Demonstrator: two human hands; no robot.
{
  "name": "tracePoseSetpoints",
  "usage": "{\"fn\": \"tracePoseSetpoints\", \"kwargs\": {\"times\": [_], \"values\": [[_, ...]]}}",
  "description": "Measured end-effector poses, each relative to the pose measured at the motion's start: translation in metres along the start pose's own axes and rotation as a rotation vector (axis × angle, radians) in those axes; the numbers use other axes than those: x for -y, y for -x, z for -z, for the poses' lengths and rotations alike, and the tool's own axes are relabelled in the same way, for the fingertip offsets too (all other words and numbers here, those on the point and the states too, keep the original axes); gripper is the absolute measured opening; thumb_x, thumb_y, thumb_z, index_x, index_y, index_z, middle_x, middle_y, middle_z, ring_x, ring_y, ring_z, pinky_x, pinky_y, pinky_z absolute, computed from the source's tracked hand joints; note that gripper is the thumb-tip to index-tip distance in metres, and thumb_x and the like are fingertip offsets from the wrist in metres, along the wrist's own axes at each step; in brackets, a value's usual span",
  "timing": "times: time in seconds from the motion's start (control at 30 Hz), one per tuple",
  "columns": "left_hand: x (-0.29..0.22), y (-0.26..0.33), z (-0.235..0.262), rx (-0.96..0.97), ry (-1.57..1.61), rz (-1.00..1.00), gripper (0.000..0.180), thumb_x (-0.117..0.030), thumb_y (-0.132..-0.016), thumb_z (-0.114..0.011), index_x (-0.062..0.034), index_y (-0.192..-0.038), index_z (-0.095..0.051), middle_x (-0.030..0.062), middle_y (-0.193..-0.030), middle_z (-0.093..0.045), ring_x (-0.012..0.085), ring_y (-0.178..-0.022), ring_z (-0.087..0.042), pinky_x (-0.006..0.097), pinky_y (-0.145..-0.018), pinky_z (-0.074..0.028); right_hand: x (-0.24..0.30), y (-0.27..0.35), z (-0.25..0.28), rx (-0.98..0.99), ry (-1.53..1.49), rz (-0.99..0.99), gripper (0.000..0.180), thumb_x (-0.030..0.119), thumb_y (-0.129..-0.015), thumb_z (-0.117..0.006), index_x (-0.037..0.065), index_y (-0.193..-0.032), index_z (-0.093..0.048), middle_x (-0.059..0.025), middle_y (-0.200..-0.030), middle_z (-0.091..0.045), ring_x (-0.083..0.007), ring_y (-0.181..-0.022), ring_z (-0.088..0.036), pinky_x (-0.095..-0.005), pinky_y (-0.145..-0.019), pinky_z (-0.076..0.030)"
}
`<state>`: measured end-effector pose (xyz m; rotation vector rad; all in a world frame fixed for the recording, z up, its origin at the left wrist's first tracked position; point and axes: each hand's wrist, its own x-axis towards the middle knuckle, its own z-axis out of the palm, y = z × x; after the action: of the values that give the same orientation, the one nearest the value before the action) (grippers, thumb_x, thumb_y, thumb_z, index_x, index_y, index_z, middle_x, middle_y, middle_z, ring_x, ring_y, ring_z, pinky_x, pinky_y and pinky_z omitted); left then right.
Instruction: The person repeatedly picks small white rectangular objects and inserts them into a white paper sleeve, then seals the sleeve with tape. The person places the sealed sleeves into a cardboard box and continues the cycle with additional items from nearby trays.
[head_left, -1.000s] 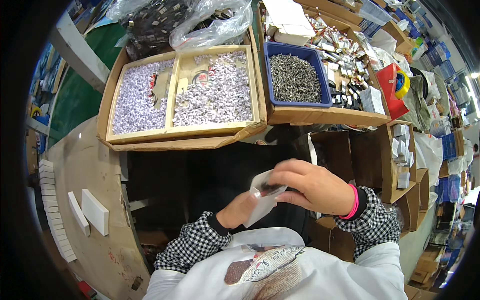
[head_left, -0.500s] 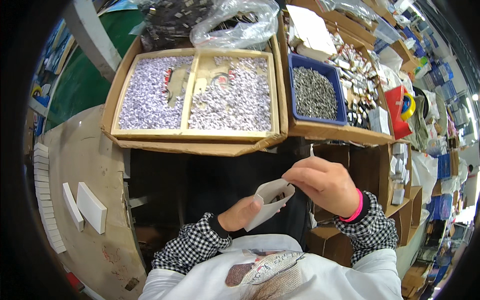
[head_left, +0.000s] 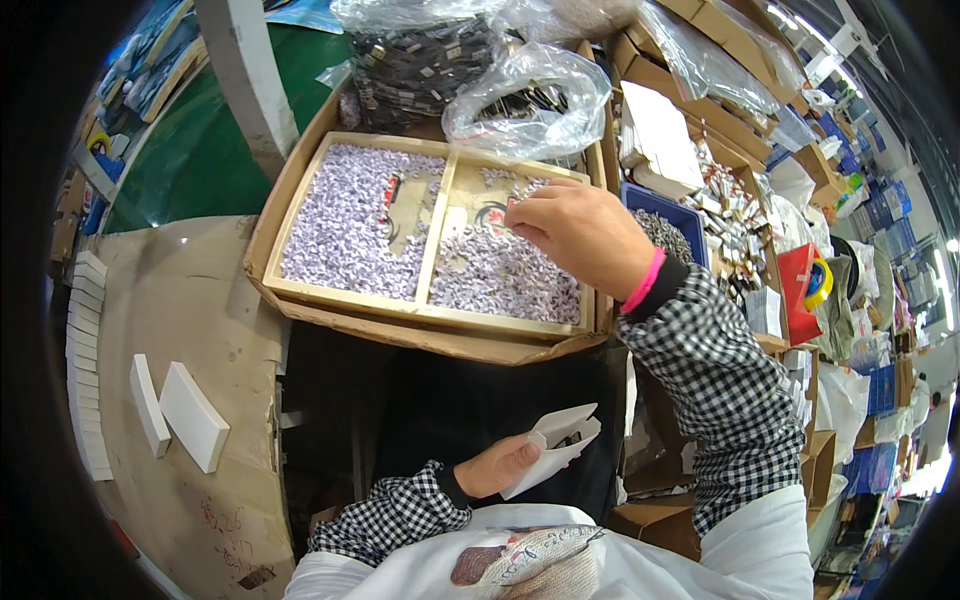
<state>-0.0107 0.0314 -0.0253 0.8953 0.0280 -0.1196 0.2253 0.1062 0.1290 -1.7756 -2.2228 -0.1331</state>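
Note:
My left hand (head_left: 503,467) grips a small white cardboard box (head_left: 545,468) low in front of my body. The box is tilted, its end open with the flap up, and something dark shows inside. My right hand (head_left: 585,235) is over the right compartment of a wooden divided tray (head_left: 432,255), thumb and fingertips pinched together. Whatever may be between those fingertips is too small to make out. Many small white-and-purple pieces (head_left: 350,225) lie loose in both compartments, with patches of bare tray bottom showing.
The tray sits in a cardboard carton (head_left: 400,335). To its right stands a blue bin (head_left: 657,215) of small metal parts. Clear plastic bags (head_left: 525,105) lie behind it. On the left table (head_left: 205,300) are two white boxes (head_left: 194,415) and a row of white boxes (head_left: 85,370).
My right hand has left the box's open end and reached forward over the tray's right compartment. My left hand still holds the box, slightly lower. The whole view has shifted.

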Motion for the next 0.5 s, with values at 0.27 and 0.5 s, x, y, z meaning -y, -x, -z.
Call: {"fn": "tracePoseSetpoints", "kwargs": {"times": [0.27, 0.5], "values": [[-0.004, 0.003, 0.008, -0.018, -0.014, -0.017, 0.084, -0.066, -0.09, -0.032, 0.0039, -0.137, -0.034, 0.0125, -0.125, -0.051, 0.0184, -0.115, -0.047, 0.029, -0.1, -0.036, -0.003, -0.044, -0.033, 0.241, 0.093, 0.014, 0.014, 0.017, -0.083, -0.062, 0.005, -0.089, -0.067, -0.0094, -0.084, -0.065, -0.0286, -0.081, -0.062, -0.0383, -0.075, -0.05], [-0.004, 0.002, 0.013, -0.034, -0.026, -0.014, 0.087, -0.068, -0.089, -0.03, 0.0047, -0.137, -0.035, 0.0134, -0.13, -0.049, 0.0199, -0.118, -0.047, 0.03, -0.101, -0.036, -0.007, -0.049, -0.031, 0.26, -0.039, 0.012, 0.012, 0.015, -0.082, -0.062, 0.003, -0.085, -0.064, -0.0121, -0.083, -0.064, -0.0307, -0.08, -0.062, -0.0386, -0.074, -0.049]]}}
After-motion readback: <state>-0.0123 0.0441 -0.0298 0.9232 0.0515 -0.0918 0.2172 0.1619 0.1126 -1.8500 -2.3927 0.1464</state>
